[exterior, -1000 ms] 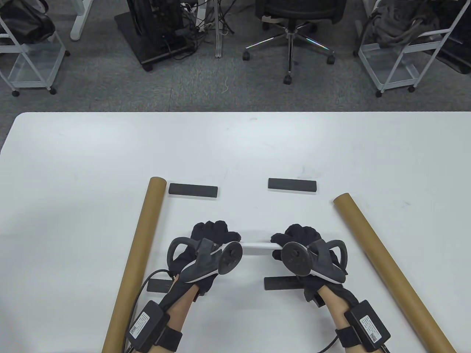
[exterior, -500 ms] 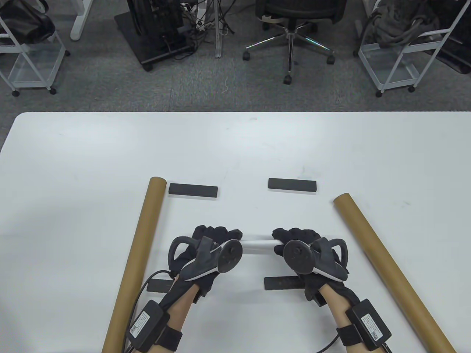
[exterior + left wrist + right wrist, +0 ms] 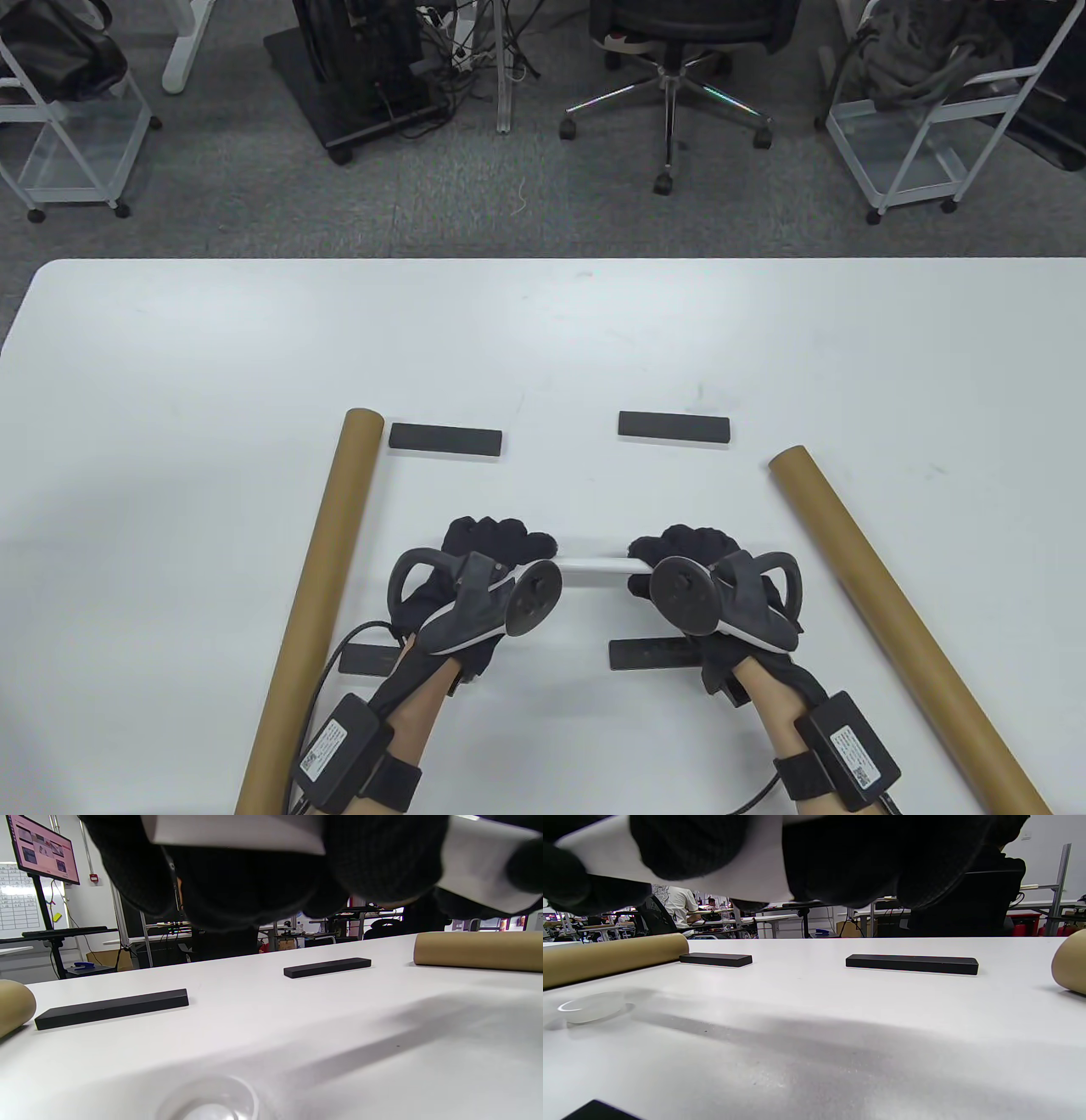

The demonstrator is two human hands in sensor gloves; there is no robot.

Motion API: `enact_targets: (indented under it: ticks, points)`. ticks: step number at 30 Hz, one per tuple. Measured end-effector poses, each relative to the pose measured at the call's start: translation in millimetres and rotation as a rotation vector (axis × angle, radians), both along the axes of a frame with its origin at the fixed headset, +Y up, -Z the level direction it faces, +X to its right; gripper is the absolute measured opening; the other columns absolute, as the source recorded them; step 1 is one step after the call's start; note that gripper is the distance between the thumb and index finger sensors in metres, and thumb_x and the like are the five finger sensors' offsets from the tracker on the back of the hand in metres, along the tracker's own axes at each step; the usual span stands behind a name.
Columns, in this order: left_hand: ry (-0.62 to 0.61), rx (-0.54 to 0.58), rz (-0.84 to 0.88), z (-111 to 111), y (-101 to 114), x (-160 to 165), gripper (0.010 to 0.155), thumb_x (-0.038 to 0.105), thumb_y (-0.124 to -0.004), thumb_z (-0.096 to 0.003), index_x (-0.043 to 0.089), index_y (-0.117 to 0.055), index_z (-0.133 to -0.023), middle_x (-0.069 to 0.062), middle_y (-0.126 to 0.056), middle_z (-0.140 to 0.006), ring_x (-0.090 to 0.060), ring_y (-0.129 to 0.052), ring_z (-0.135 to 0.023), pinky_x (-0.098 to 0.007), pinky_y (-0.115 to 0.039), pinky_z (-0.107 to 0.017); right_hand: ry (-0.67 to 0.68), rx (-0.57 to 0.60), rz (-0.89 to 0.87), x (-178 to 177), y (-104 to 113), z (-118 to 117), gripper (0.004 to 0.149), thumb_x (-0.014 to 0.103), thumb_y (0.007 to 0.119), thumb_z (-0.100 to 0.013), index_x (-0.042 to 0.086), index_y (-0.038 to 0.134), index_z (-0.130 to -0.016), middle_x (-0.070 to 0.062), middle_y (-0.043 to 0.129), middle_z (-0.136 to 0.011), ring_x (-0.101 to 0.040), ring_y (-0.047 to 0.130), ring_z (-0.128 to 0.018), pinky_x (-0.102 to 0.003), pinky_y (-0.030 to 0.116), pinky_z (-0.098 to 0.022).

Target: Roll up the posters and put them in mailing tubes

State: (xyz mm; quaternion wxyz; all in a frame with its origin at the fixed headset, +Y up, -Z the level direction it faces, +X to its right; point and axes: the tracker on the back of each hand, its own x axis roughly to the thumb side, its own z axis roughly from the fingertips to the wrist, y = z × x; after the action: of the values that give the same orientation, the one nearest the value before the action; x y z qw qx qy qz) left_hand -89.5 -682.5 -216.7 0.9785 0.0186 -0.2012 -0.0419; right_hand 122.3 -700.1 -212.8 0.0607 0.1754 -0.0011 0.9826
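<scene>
Each grip, left hand (image 3: 496, 543) and right hand (image 3: 691, 548), clasps one rolled poster (image 3: 594, 571); two tubes (image 3: 318, 586), four bars (image 3: 445, 439).

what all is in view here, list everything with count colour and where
rolled poster: 1, white, held off the table between both hands
mailing tubes: 2, brown cardboard, flanking the hands left and right
weight bars: 4, black, two far, two near under the wrists
table: 1, white
office chair: 1, black, on the floor beyond
carts: 2, white, far corners
left hand: black glove, grips the roll's left end
right hand: black glove, grips the right end
</scene>
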Motion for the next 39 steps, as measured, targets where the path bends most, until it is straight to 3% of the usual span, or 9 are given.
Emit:
enact_targets:
  ticks: [4,11,14,20,24,27,32,35,39]
  points:
    - [0.001,0.000,-0.014,0.8,-0.1,1.1,0.050,0.053,-0.075,-0.0460,0.039,-0.083,-0.093,0.004,-0.081,-0.096,-0.024,-0.088,-0.082,-0.056,-0.069,-0.079,-0.002,0.020,0.020,-1.9,0.5,1.2,0.051,0.043,0.071,-0.044,0.022,0.075,-0.090,-0.010,0.075,-0.087,-0.036,0.083,-0.068,-0.068,0.063,-0.067]
    - [-0.014,-0.006,0.002,0.2,0.5,-1.1,0.056,0.054,-0.076,-0.0447,0.039,-0.081,-0.098,0.011,-0.089,-0.086,-0.019,-0.094,-0.075,-0.052,-0.073,-0.078,0.012,0.041,0.048,-2.3,2.2,1.9,0.062,0.043,0.072,-0.042,0.023,0.065,-0.100,-0.001,0.090,-0.073,-0.029,0.095,-0.058,-0.062,0.072,-0.064]
    - [-0.012,0.040,0.024,-0.3,2.3,-3.6,0.058,0.054,-0.075,-0.0444,0.038,-0.078,-0.100,0.014,-0.095,-0.083,-0.017,-0.101,-0.073,-0.049,-0.076,-0.078,0.016,0.046,0.035,-1.9,3.1,1.7,0.060,0.042,0.069,-0.043,0.021,0.066,-0.099,-0.001,0.093,-0.073,-0.030,0.098,-0.059,-0.061,0.074,-0.063]
    - [-0.011,-0.022,0.047,-0.9,0.3,-2.6,0.054,0.050,-0.064,-0.0492,0.037,-0.075,-0.101,0.009,-0.093,-0.082,-0.021,-0.098,-0.068,-0.053,-0.074,-0.077,0.032,-0.015,0.034,-3.7,-0.1,1.2,0.056,0.038,0.058,-0.050,0.015,0.058,-0.101,-0.008,0.082,-0.080,-0.036,0.087,-0.062,-0.068,0.065,-0.065]
    - [-0.006,-0.005,0.055,0.2,2.6,-2.2,0.053,0.054,-0.069,-0.0468,0.038,-0.078,-0.097,0.010,-0.094,-0.076,-0.019,-0.097,-0.062,-0.052,-0.074,-0.076,0.031,-0.015,0.034,-2.9,-0.9,0.5,0.061,0.046,0.069,-0.044,0.018,0.060,-0.098,-0.003,0.082,-0.074,-0.030,0.088,-0.056,-0.065,0.068,-0.065]
    - [-0.008,0.025,0.022,1.0,2.8,-1.5,0.049,0.054,-0.074,-0.0459,0.039,-0.080,-0.092,0.012,-0.095,-0.072,-0.017,-0.098,-0.059,-0.051,-0.076,-0.075,0.019,0.030,0.047,-4.5,1.5,2.1,0.053,0.043,0.071,-0.044,0.022,0.066,-0.092,0.002,0.086,-0.067,-0.026,0.091,-0.050,-0.061,0.073,-0.063]
    - [-0.008,0.014,0.013,1.1,1.1,-0.5,0.050,0.055,-0.073,-0.0461,0.039,-0.081,-0.093,0.010,-0.092,-0.081,-0.019,-0.096,-0.070,-0.053,-0.074,-0.077,0.017,0.029,0.041,-4.6,0.9,2.4,0.048,0.042,0.070,-0.046,0.022,0.072,-0.090,-0.003,0.088,-0.077,-0.031,0.093,-0.060,-0.063,0.072,-0.064]
    - [0.002,-0.001,-0.012,1.3,0.3,1.6,0.052,0.055,-0.073,-0.0462,0.039,-0.082,-0.095,0.004,-0.080,-0.096,-0.025,-0.087,-0.082,-0.056,-0.068,-0.079,0.012,0.020,0.065,-6.0,-1.1,2.6,0.050,0.042,0.070,-0.045,0.022,0.073,-0.091,-0.012,0.074,-0.091,-0.038,0.083,-0.070,-0.068,0.064,-0.066]
    - [0.000,0.028,-0.025,2.4,2.0,2.2,0.054,0.054,-0.073,-0.0459,0.039,-0.081,-0.097,0.004,-0.080,-0.094,-0.024,-0.087,-0.080,-0.056,-0.069,-0.079,0.012,0.039,0.063,-7.5,0.9,3.7,0.052,0.041,0.071,-0.045,0.021,0.072,-0.093,-0.010,0.073,-0.086,-0.035,0.082,-0.067,-0.067,0.064,-0.066]
